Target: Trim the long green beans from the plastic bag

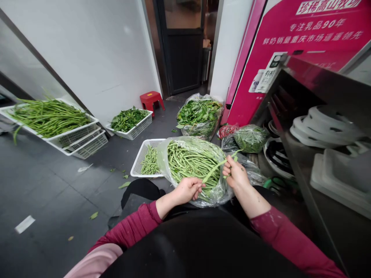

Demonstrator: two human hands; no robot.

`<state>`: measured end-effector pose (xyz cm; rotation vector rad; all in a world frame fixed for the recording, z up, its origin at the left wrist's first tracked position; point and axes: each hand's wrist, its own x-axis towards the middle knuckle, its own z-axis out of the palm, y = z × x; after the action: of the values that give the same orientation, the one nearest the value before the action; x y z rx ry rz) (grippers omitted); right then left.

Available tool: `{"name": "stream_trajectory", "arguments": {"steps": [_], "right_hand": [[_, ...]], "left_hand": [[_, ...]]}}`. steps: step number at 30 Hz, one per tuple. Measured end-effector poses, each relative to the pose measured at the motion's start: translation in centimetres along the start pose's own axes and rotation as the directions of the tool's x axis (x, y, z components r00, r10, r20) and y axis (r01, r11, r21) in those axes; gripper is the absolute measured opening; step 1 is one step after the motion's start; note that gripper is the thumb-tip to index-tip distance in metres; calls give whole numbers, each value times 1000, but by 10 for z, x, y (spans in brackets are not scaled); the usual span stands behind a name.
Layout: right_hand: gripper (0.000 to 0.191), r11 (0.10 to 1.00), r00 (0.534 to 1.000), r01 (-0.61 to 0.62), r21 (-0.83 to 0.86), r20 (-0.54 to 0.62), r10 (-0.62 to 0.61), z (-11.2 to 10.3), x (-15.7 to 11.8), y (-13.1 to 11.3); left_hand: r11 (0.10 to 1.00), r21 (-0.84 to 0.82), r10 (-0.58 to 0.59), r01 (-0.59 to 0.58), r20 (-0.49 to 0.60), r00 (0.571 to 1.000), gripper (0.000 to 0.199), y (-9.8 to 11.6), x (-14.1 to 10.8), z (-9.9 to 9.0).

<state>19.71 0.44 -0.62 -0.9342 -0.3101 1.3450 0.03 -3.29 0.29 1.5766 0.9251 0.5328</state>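
Note:
A green bean [213,171] stretches between my two hands over an open clear plastic bag [164,154] full of long green beans [188,160]. Its near end is pinched in the closed fingers of my left hand [189,190]. My right hand [236,172] is closed on the far part, and bean tips stick out past its fingers. The bag rests by my lap, its rim folded outward. Just left of it, a white basket [136,170] holds short pieces of bean [150,160].
White baskets [65,135] with long green stalks stand at the left. Beyond are a basket of leafy greens [129,119], a red stool [152,101] and a bag of leaves [199,112]. A metal shelf [301,170] with white containers [327,127] edges the right side.

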Motion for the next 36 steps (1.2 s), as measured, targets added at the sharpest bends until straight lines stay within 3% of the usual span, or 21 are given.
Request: {"name": "stream_trajectory", "arguments": {"steps": [1, 3, 5, 7, 9, 10, 11, 13, 14, 17, 19, 22, 25, 27, 30, 33, 36], "right_hand": [[31, 999, 999, -50, 5, 4, 50, 0, 1, 1], [30, 986, 986, -166, 17, -4, 166, 0, 2, 6], [31, 970, 970, -243, 23, -13, 243, 1, 1, 11], [32, 969, 969, -245, 15, 22, 245, 3, -2, 14], [31, 983, 978, -184, -18, 99, 185, 6, -7, 14], [30, 989, 980, -142, -43, 137, 147, 8, -10, 13], [29, 992, 978, -106, -73, 175, 117, 11, -13, 11], [29, 984, 956, -87, -155, 264, 126, 16, -19, 8], [29, 973, 933, -108, -203, 316, 169, 19, -21, 7], [28, 922, 821, -210, -324, 454, 347, 28, -26, 9], [29, 896, 750, -266, -354, 507, 424, 30, -29, 13], [32, 881, 691, -319, -349, 550, 468, 27, -32, 20], [31, 871, 666, -353, -341, 562, 490, 19, -36, 27], [30, 868, 676, -385, -313, 544, 497, 14, -38, 32], [30, 880, 760, -416, -228, 445, 474, 10, -36, 39], [31, 900, 859, -412, -142, 270, 436, 7, -26, 45], [32, 918, 916, -396, -25, 64, 396, 5, -12, 47]], "left_hand": [[988, 99, 117, -117, -2, 993, 32, 5, -4, 0], [897, 276, 347, -345, 46, 937, 30, 17, -9, 1], [812, 372, 443, -450, 110, 890, 30, 23, -9, 0], [858, 391, 330, -334, 78, 941, 34, 20, 0, -6], [938, 346, 56, -28, -70, 996, 43, 9, 15, -17], [945, 300, -91, 132, -145, 985, 46, 2, 24, -23], [946, 272, -113, 173, -223, 968, 39, -2, 33, -29], [977, 161, -84, 139, -310, 947, 24, -4, 48, -38], [993, 65, -72, 96, -297, 952, 23, -1, 54, -39], [947, -313, -106, 72, -93, 990, 32, 21, 68, -35], [880, -471, -99, 61, -56, 994, 31, 34, 75, -31], [806, -590, -90, -39, -187, 978, 30, 38, 82, -34], [768, -633, -123, -96, -293, 948, 36, 28, 85, -47], [766, -636, -154, -95, -324, 933, 38, 21, 84, -55], [798, -582, -118, -156, -404, 907, 36, 20, 74, -59], [910, -347, 16, -227, -518, 856, 31, 32, 51, -48], [975, -60, 158, -212, -484, 861, 26, 48, 21, -26]]}}
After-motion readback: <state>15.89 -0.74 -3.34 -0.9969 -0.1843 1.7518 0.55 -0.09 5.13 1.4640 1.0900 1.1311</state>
